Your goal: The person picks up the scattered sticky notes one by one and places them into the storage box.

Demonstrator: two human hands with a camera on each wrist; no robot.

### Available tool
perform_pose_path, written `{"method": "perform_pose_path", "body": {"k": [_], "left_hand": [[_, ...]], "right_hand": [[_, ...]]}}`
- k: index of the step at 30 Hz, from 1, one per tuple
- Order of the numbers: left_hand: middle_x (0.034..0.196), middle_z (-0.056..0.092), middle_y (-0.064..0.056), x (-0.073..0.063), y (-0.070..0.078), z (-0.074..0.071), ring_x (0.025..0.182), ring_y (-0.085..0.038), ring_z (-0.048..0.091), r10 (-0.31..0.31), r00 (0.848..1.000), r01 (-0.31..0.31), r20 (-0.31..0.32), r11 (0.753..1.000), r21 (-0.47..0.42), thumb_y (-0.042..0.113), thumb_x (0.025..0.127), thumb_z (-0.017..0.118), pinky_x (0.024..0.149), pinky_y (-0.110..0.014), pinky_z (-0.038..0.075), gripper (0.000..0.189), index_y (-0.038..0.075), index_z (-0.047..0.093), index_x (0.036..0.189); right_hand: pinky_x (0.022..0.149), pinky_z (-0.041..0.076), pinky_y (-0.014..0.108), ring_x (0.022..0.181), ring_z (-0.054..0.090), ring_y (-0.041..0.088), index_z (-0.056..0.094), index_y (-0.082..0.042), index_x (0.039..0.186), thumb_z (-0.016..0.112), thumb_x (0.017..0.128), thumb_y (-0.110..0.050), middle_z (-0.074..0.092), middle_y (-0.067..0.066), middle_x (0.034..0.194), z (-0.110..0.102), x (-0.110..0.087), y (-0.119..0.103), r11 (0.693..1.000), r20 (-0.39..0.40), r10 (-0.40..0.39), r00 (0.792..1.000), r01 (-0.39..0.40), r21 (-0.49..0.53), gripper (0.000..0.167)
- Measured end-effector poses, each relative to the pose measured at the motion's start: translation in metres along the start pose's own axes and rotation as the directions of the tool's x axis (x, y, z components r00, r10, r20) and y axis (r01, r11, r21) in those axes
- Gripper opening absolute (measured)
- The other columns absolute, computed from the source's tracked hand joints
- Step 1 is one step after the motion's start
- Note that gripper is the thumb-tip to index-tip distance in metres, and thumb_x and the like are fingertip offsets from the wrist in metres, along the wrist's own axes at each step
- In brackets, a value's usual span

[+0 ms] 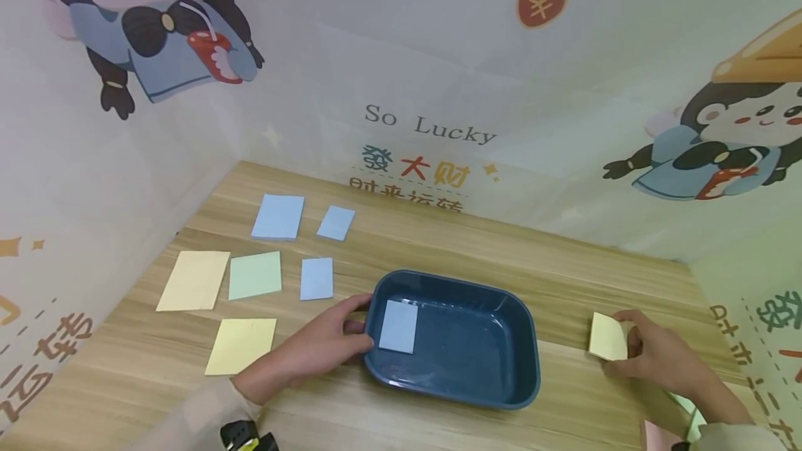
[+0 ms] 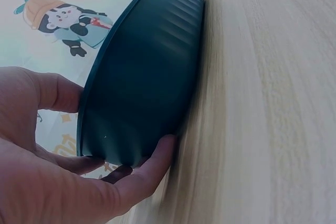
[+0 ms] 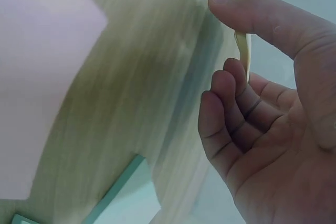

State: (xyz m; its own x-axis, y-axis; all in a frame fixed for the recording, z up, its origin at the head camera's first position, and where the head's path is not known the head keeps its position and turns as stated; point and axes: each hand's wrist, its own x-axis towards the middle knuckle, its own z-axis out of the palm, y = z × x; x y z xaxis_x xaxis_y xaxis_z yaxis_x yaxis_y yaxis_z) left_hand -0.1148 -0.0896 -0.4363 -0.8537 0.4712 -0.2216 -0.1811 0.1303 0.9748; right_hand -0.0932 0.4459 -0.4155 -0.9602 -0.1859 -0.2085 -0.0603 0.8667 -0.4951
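Observation:
A dark blue plastic tray rests on the wooden table, a small blue sticky note pad lying inside at its left end. My left hand grips that end; in the left wrist view, its fingers and thumb span the tray's outer wall from rim to base. Off to the right of the tray, my right hand holds a small yellow sticky note pad by its right side. Seen edge-on in the right wrist view, the yellow pad sits between thumb and fingers.
Left of the tray lie blue pads, a green pad, a cream pad and a yellow pad. Near the right forearm are a pink pad and a green pad. Printed cloth walls border the table.

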Motion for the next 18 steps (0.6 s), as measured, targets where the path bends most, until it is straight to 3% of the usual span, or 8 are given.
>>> {"method": "perform_pose_path", "body": {"k": [11,18], "left_hand": [[0.148,0.057,-0.033,-0.001,0.000,0.001,0.133,-0.043,0.064,-0.015,1.000,0.015,-0.019,1.000,0.013,0.000,0.096,0.067,0.095,-0.045,0.065,0.077,-0.009,0.034,0.166],[0.144,0.059,-0.033,0.001,0.000,0.001,0.131,-0.043,0.065,-0.008,1.000,0.008,0.017,1.000,-0.024,-0.002,0.097,0.064,0.094,-0.046,0.065,0.078,-0.010,0.030,0.166]], "right_hand": [[0.057,0.046,0.028,0.066,0.053,0.005,0.051,0.014,0.145,0.096,0.084,-0.012,0.061,-0.004,0.084,-0.001,0.002,-0.020,0.995,-0.064,-0.100,0.993,0.098,-0.029,0.080],[0.057,0.045,0.028,0.065,0.052,0.006,0.052,0.013,0.145,0.097,0.084,-0.016,0.060,-0.005,0.084,-0.005,0.007,-0.045,0.990,-0.054,-0.136,0.989,0.133,-0.045,0.082]]}}
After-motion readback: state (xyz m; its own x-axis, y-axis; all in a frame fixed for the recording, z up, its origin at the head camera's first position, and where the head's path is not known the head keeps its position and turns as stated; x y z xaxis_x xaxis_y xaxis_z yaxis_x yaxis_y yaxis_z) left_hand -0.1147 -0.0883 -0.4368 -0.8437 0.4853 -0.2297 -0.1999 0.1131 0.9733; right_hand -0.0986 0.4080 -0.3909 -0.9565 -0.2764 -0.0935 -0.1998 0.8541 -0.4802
